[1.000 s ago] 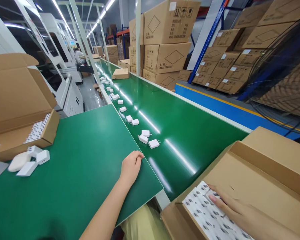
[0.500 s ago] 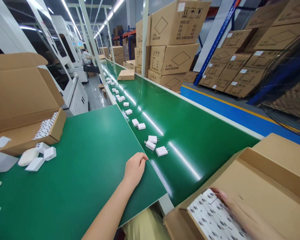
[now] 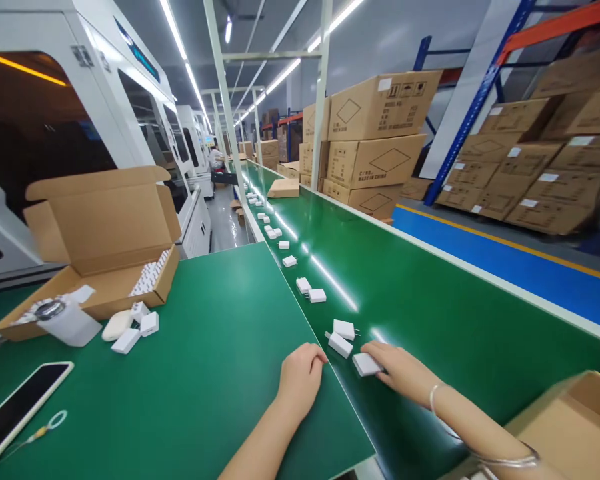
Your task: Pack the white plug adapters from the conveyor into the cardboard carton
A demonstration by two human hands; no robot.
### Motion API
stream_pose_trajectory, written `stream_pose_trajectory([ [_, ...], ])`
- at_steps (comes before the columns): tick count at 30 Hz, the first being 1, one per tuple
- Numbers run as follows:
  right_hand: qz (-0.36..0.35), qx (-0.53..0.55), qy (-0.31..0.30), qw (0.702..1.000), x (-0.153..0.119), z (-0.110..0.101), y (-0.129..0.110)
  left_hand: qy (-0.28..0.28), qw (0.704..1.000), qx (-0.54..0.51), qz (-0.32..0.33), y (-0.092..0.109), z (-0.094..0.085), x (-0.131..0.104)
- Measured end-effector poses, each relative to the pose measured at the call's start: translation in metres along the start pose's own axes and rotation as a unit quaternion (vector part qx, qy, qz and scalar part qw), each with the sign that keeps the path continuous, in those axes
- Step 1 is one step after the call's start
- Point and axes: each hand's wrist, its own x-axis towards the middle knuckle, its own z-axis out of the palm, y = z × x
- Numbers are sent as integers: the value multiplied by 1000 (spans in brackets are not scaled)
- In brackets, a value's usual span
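My right hand (image 3: 393,363) is over the green belt (image 3: 410,293), its fingers closed round the nearest white charger (image 3: 367,364). Beside it, two more white chargers (image 3: 341,337) lie against each other, and several others trail away along the belt's left edge. My left hand (image 3: 301,377) rests on the green table (image 3: 205,373) by the belt's edge, fingers curled in; whether they hold anything is hidden. An open cardboard box (image 3: 575,413) at the lower right is partly cut off by the frame.
On the table's left are an open carton (image 3: 115,227) with white pieces, a white container (image 3: 73,323), loose chargers (image 3: 126,341), a phone (image 3: 25,407) and a ring on a cord (image 3: 57,419). A flat carton (image 3: 284,189) lies far up the belt.
My right hand has moved from the box at the right to the nearest charger and taken hold of it. The view has swung left and up; my left hand still rests at the table edge.
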Motion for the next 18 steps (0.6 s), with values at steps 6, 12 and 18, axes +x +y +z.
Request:
stream_pose_trajectory([
  [6, 71, 71, 13, 995, 10, -12, 21, -3, 1000, 8, -8, 0, 1, 1],
  [12, 46, 117, 0, 992, 34, -1, 3, -4, 993, 107, -40, 17, -5, 2],
  [18, 34, 121, -40, 991, 31, 1, 13, -66, 955, 288, -5, 51, 10, 22],
])
